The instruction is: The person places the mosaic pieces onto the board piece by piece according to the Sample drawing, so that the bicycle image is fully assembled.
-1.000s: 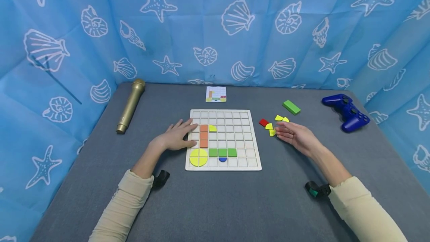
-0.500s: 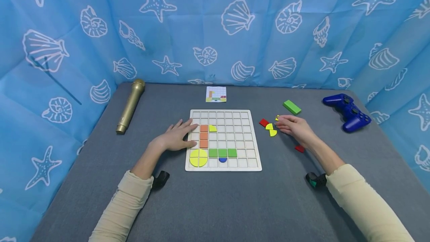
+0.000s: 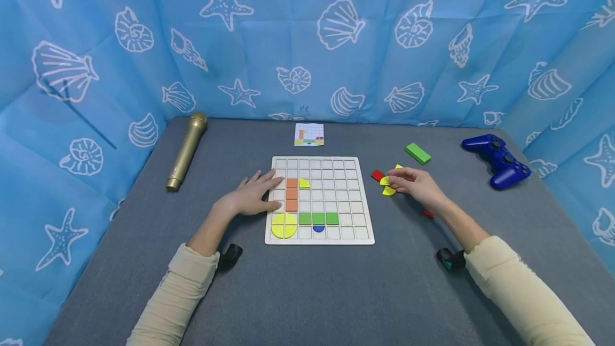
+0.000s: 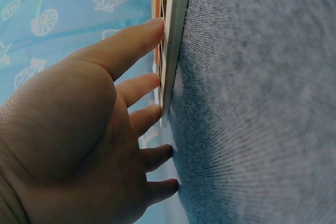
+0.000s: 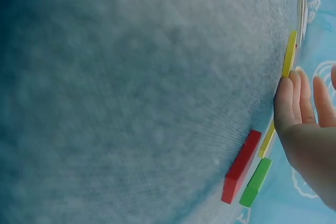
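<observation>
My left hand (image 3: 252, 195) lies spread at the left edge of a white grid board (image 3: 346, 240). In the left wrist view its thumb and two fingertips meet the board's edge, and the other fingertips reach the grey cloth. On the board sit orange squares (image 3: 291, 194), green squares (image 3: 318, 219), a blue half-circle (image 3: 318, 228), a yellow corner piece (image 3: 304, 182) and a yellow circle of quarter pieces (image 3: 284, 225). My right hand (image 3: 419, 185) has its fingertips right at a yellow quarter-circle piece (image 3: 385, 181). Its fingers are extended in the right wrist view, beside another yellow piece (image 5: 289, 53).
A red piece (image 3: 377, 175) lies between board and right hand, another red piece (image 3: 427, 213) under the right wrist. Behind them is a green block (image 3: 418, 153). A pattern card (image 3: 309, 135), gold microphone (image 3: 187, 152) and blue game controller (image 3: 496, 160) stand farther out.
My right hand has swung left and slightly inward, from beside the far yellow pieces to the nearer ones. A red piece beneath its wrist has come into view. My left hand stays put.
</observation>
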`<state>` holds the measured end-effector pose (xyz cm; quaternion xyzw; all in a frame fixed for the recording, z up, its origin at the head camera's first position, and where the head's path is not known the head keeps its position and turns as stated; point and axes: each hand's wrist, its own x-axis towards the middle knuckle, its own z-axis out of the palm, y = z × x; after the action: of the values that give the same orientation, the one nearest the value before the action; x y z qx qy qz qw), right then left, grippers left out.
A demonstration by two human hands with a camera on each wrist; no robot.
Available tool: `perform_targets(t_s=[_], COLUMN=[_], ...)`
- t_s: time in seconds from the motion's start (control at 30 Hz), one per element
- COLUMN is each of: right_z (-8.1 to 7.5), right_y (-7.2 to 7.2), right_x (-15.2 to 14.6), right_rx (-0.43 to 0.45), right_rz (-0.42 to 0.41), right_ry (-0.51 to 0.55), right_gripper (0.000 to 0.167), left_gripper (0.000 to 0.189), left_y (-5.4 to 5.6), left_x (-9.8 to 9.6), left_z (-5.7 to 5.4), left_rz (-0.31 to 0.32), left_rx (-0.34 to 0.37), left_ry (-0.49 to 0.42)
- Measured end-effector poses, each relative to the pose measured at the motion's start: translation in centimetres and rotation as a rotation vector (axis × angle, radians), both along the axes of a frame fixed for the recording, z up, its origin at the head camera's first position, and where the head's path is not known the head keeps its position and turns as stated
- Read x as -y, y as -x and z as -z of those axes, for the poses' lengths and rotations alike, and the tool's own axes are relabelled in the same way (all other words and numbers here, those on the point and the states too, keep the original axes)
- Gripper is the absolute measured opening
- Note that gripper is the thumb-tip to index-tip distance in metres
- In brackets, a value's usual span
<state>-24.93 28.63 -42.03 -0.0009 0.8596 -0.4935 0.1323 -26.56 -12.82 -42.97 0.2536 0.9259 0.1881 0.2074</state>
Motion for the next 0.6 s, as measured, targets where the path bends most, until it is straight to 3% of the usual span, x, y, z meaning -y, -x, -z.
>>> perform_targets(t_s=[0.17, 0.37, 0.6], right_z=[0.38, 0.82, 0.77], right_y=[-0.14, -0.11, -0.34], right_x=[-0.04, -0.09, 0.12], right_rx=[-0.070, -0.168, -0.222], right_rz=[-0.077, -0.171, -0.216], right_ry=[-0.093, -0.106, -0.172], right_gripper=[0.039, 0.035, 0.037], left_gripper=[0.071, 0.071, 0.071], left_y=[-0.04, -0.07, -0.11], left_x=[-0.01, -0.05, -0.08], left_z=[-0.10, -0.22, -0.31], left_rz=[0.005, 0.003, 0.000], left_rx=[-0.005, -0.002, -0.001], left_ry=[0.001, 0.004, -0.001])
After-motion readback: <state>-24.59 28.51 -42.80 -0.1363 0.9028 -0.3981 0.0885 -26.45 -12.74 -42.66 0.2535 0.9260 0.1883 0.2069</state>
